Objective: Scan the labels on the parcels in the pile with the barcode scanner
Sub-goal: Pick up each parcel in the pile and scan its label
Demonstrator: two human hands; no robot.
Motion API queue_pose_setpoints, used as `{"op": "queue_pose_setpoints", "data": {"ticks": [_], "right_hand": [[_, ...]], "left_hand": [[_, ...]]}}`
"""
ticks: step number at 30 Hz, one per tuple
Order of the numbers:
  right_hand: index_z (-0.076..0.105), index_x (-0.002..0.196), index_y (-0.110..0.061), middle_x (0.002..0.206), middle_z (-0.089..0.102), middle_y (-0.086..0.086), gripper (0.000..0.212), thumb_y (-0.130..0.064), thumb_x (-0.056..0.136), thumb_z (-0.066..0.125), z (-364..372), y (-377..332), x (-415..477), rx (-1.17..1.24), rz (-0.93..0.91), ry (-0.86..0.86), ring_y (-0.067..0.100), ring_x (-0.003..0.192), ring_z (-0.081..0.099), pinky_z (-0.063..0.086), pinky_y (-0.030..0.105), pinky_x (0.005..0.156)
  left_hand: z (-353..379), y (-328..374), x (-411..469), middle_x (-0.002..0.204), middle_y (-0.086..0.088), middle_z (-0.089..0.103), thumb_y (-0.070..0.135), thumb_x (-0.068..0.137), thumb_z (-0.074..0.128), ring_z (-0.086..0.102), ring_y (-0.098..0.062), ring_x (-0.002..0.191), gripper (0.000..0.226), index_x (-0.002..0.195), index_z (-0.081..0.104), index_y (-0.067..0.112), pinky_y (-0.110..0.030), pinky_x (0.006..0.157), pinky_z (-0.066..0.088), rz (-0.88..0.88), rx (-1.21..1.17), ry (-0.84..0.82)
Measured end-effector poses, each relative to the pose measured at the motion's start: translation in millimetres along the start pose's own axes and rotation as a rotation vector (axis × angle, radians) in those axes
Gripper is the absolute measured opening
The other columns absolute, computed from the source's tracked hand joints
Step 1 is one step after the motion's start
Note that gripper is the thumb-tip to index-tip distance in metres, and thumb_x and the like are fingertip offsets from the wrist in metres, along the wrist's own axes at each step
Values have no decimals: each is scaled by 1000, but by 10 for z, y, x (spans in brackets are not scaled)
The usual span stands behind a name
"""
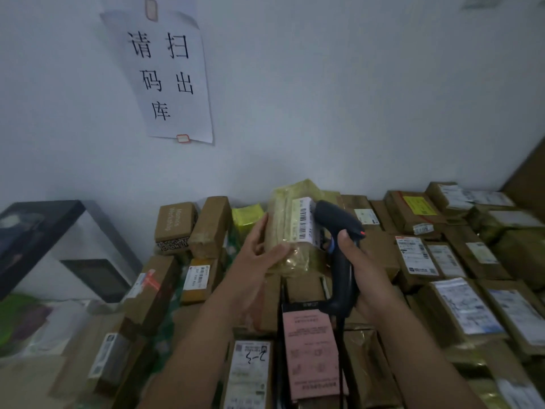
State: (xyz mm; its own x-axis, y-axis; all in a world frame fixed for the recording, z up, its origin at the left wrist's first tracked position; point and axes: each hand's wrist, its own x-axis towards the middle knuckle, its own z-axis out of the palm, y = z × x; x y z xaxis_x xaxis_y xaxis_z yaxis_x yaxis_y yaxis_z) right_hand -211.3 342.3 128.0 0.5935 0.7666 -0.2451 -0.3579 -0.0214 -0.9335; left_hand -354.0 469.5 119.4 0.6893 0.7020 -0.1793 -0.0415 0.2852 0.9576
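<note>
My left hand (259,255) grips a tan tape-wrapped parcel (283,228) and holds it upright above the pile. A white barcode label (305,221) on its right face points toward the scanner. My right hand (362,270) holds the black barcode scanner (339,228) by its handle. The scanner's head sits right next to the label, and a small red light shows on its side. The scanner's cable drops down between my forearms.
Brown cardboard parcels (413,261) with white labels fill the surface in front and to the right. A pink-labelled parcel (312,349) lies below my hands. A black-framed stand (44,231) is at the left. A paper notice (171,81) hangs on the wall.
</note>
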Motion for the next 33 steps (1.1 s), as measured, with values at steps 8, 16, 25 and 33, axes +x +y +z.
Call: {"op": "queue_pose_setpoints", "data": {"ticks": [8,16,25,33], "right_hand": [[69,98,-24,93,75,8,59,-71,62,73,71,-232,-451,-313,-91,-59,28,83,73,58,52,85],[58,85,-19,60,63,8,21,-38,90,66,-3,-608,-641,-811,-230,-151,16,40,51,42,26,43],[60,90,-16,58,66,2,30,-46,90,64,180,-702,-805,-1024,-256,-228,10,39,53,46,25,44],[60,87,-13,51,62,-2,32,-45,91,62,237,-717,-927,-1026,-262,-257,10,39,53,45,24,45]], "left_hand": [[-103,54,-336,104,-10,73,21,69,74,72,-22,85,69,134,53,10,-33,65,58,-39,-197,55],[-677,344,-452,114,-3,68,9,73,82,70,-29,94,63,126,58,32,-35,66,60,77,318,281],[-924,617,-579,121,-6,62,-2,80,74,67,-15,86,62,136,55,19,-24,59,57,174,309,351],[-987,638,-610,119,-3,59,1,81,74,63,-11,87,62,136,53,19,-19,56,53,209,339,343]]}}
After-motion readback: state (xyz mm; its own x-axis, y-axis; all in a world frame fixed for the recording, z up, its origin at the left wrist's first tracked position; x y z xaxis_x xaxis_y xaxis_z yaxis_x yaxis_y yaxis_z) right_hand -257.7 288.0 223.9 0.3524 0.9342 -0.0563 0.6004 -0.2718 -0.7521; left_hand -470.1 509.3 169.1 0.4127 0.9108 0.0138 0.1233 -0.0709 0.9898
